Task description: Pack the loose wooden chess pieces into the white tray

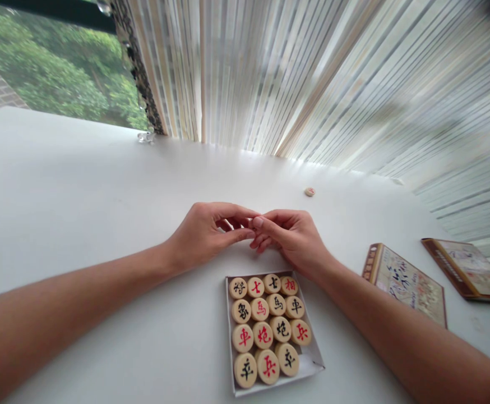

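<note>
My left hand [211,233] and my right hand [297,235] meet above the white table, just beyond a shallow white box [233,359]. Both are closed, thumbs and fingertips pressed together at one spot. Whatever is pinched there is mostly hidden behind the fingers; only a small pale bit shows. In the box, round wooden Chinese chess pieces [262,335] stand in rows, faces up, with red or black characters. Bare box floor shows at the near right corner. Past my right hand, a single chess piece [309,192] lies on the table.
Right of my right forearm lie an illustrated box lid [411,286] and a second brown-edged box or booklet [472,268]. A striped string curtain [245,78] hangs along the table's far edge. A small clear glass object [146,137] sits by the window at far left.
</note>
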{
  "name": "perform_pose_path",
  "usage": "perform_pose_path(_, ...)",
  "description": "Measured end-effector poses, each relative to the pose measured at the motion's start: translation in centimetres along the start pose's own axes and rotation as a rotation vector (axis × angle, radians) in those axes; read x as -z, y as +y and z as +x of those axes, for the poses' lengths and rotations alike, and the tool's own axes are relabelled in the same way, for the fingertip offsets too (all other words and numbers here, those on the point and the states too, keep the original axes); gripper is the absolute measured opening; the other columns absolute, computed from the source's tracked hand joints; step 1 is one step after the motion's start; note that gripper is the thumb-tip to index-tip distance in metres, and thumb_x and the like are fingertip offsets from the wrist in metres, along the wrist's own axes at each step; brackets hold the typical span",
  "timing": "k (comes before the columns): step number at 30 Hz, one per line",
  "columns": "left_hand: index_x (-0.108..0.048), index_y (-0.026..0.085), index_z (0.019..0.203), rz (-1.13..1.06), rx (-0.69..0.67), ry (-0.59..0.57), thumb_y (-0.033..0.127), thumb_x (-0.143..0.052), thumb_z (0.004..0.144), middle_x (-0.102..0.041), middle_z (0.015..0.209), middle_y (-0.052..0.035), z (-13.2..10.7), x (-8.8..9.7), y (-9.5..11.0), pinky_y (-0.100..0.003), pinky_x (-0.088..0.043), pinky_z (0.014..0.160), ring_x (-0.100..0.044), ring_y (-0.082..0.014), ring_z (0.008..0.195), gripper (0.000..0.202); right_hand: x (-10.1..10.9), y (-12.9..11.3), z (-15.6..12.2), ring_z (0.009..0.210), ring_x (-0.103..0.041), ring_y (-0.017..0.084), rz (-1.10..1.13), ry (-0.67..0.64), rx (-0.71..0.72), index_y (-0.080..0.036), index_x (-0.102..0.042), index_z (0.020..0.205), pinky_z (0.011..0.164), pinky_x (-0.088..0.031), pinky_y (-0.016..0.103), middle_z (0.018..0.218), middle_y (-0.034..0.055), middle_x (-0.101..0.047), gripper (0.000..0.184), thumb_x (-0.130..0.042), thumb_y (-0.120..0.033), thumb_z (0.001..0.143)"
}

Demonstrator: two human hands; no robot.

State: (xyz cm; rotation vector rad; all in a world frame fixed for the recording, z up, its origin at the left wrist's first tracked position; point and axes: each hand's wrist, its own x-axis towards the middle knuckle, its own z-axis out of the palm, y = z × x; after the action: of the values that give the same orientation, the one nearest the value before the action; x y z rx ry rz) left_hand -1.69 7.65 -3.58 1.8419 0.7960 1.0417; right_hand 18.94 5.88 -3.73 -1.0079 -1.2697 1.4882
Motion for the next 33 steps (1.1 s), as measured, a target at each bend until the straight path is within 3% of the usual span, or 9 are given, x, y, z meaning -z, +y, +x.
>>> perform_pose_path(4, -0.085, 0.016, 0.111, -0.156, 0.067, 0.009, 0.027, -0.086, 0.087, -0.085, 0.097, -0.0072, 0.2, 0.0, -0.3, -0.024, -0.062, 0.077, -0.078, -0.0173, 0.084, 0.026, 0.4, 0.5, 0.1, 0.059, -0.076, 0.013, 0.077, -0.039, 0.000, -0.017, -0.086, 0.088, 0.059, -0.064, 0.021, 0.074, 0.0064, -0.082, 0.028, -0.091, -0.044, 0.083)
perform_pose_path(11, -0.086, 0.013, 0.109, -0.192, 0.104, 0.053, 0.025, -0.089, 0.083, -0.083, 0.082, -0.0074, 0.2, 0.1, -0.3, -0.021, -0.060, 0.062, -0.070, -0.0123, 0.064, 0.029, 0.7, 0.4, 0.2, 0.070, -0.073, 0.011, 0.056, -0.110, 0.018, -0.020, -0.087, 0.108, 0.068, -0.062, 0.021, 0.087, 0.0060, -0.084, 0.026, -0.091, -0.032, 0.085)
perform_pose_path(22, -0.084, 0.015, 0.116, -0.122, 0.007, -0.015, 0.019, -0.079, 0.092, -0.085, 0.095, -0.0069, -0.1, -0.1, -0.3, -0.020, -0.065, 0.070, -0.074, -0.0119, 0.071, 0.025, 0.0, -0.1, 0.1, 0.054, -0.071, 0.012, 0.024, -0.003, -0.018, -0.013, -0.081, 0.082, 0.051, -0.059, 0.019, 0.068, 0.0047, -0.079, 0.039, -0.104, -0.037, 0.062)
perform_pose_path(33, -0.083, 0.013, 0.117, -0.154, 0.012, -0.045, 0.019, -0.081, 0.091, -0.086, 0.101, -0.0079, -0.1, -0.1, -0.1, -0.026, -0.068, 0.086, -0.083, -0.0201, 0.090, 0.027, -0.2, -0.6, 0.0, 0.054, -0.075, 0.014, 0.025, -0.014, -0.035, -0.013, -0.078, 0.079, 0.053, -0.064, 0.021, 0.070, 0.0051, -0.080, 0.038, -0.098, -0.045, 0.071)
